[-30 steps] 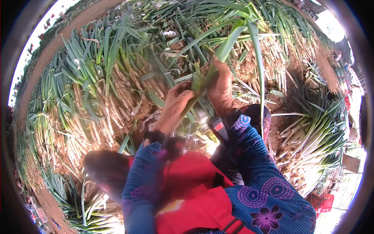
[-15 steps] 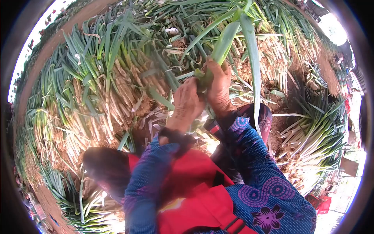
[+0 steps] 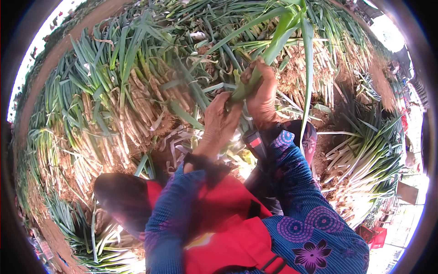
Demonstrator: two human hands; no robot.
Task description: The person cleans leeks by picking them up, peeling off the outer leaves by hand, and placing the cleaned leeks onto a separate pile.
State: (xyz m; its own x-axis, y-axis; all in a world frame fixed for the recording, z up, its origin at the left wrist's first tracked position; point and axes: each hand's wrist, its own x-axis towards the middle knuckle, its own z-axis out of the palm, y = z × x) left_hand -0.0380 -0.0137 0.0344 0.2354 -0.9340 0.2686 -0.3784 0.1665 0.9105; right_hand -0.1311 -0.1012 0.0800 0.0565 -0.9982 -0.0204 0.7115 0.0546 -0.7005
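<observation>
Both my hands grip a large green onion in front of my knees. Its green leaves (image 3: 279, 43) rise up and to the right, and one long leaf hangs down beside my right wrist. My right hand (image 3: 263, 93) is wrapped round the thick green part. Just below and to the left, my left hand (image 3: 220, 121) is closed on the lower part, its fingers slightly blurred. A torn bit of leaf sticks up between the hands. The white stem and root end are hidden.
Dense rows of green onions (image 3: 132, 100) with roots lie to the left and ahead. Another heap of onions (image 3: 365, 155) is at the right. Stripped leaves litter the ground between my knees. A red crate (image 3: 378, 238) stands at the far right.
My right hand has shifted slightly right, and the gap between the hands has widened. The onion's leafy top has swung a little to the right.
</observation>
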